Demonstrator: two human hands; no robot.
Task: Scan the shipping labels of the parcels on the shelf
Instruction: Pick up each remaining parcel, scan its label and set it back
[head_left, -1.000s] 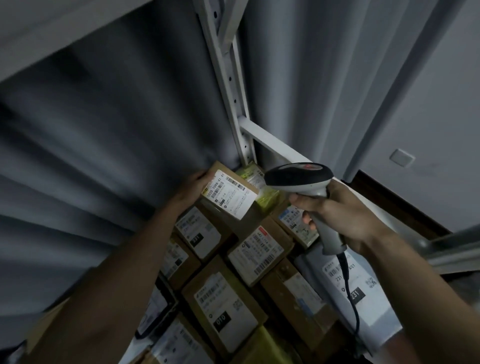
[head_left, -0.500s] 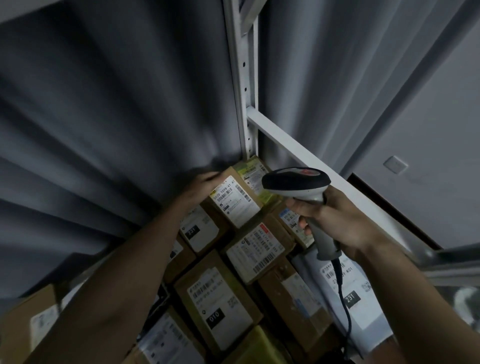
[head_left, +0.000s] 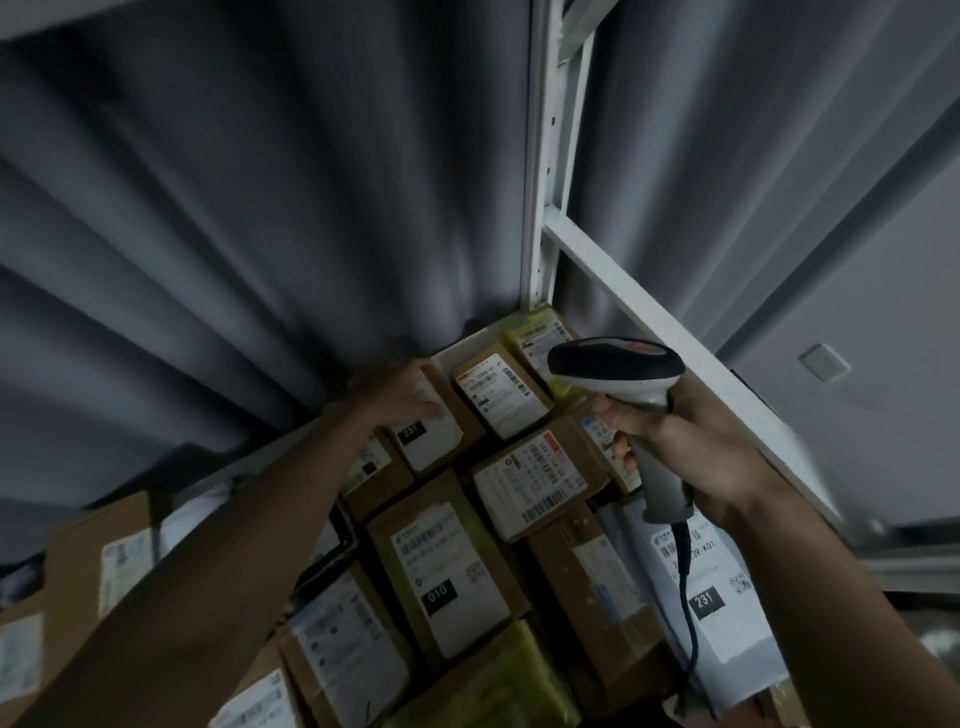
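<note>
Right hand (head_left: 711, 447) grips the scanner (head_left: 623, 384) by its handle; left hand (head_left: 400, 392) rests flat, fingers relaxed, on a far box (head_left: 431, 431). Advice: steady that box, aim squarely at its barcode. The shelf (head_left: 675, 332) holds close-packed labelled parcels (head_left: 452, 571), face up.

A parcel storeroom: labelled parcels (head_left: 447, 571) crowd a metal shelf (head_left: 670, 332).

Dim, bluish light throughout; the curtain (head_left: 234, 218) above the grips smears with motion blur, edges bow outward, and parcel labels (head_left: 524, 480) between them stay fairly legible.
</note>
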